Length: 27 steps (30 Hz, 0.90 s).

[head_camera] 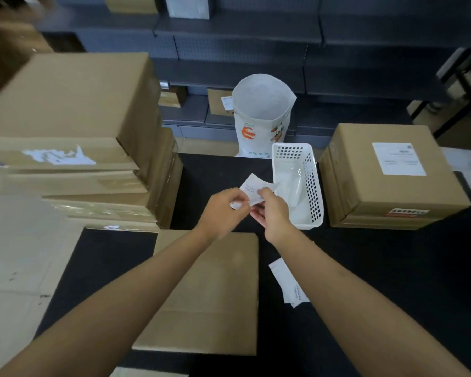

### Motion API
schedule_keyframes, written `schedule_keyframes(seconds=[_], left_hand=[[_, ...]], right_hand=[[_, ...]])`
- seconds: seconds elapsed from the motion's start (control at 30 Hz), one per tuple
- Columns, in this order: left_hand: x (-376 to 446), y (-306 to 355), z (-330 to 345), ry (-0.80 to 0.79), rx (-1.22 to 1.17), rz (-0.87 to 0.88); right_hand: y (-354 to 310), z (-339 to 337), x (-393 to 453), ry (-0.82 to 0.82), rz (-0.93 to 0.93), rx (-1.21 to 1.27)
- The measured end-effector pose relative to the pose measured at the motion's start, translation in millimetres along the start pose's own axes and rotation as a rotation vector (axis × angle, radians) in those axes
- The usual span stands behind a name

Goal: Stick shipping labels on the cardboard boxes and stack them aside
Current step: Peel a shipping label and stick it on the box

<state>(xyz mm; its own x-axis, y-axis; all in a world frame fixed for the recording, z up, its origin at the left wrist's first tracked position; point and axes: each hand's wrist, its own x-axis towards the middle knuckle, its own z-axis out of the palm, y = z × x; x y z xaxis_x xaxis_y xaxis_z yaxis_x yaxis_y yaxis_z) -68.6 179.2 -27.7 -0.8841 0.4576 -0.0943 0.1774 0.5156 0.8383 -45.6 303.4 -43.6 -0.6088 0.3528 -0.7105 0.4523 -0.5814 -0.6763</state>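
Both hands meet above the black table, just beyond a flat cardboard box (218, 300) that lies in front of me. My left hand (223, 210) and my right hand (272, 213) each pinch a white shipping label (253, 189), which curls up between the fingers. A few more labels (288, 284) lie on the table to the right of the box. A cardboard box with a label on top (386, 180) stands at the right. A stack of cardboard boxes (76, 148) rises at the left.
A white perforated plastic basket (310, 183) holding white sheets sits just right of my hands. Behind it stands an open white bag (261, 115). Dark shelves (242, 50) with small boxes fill the background. Flattened cardboard (17, 268) covers the floor at the left.
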Motion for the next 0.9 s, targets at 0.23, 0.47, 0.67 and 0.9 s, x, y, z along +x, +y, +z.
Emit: schedule_keyframes(seconds=[0.23,0.47,0.67,0.9], left_hand=[[-64,-9,-32,-0.004,-0.065,0.013],[-122,-59,-59,0.135,-0.066,-0.140],[-152,-89,-48,0.037,-0.047,-0.253],[-161,-109,-30,0.063,0.161,-0.381]], right_hand=[[35,12,-68,-0.086,-0.079,0.064],[95,11,-122,-0.107,-0.071,-0.083],[132,3,-139,-0.103,-0.115,-0.359],[158,-14,-119,0.017,-0.318,-0.821]])
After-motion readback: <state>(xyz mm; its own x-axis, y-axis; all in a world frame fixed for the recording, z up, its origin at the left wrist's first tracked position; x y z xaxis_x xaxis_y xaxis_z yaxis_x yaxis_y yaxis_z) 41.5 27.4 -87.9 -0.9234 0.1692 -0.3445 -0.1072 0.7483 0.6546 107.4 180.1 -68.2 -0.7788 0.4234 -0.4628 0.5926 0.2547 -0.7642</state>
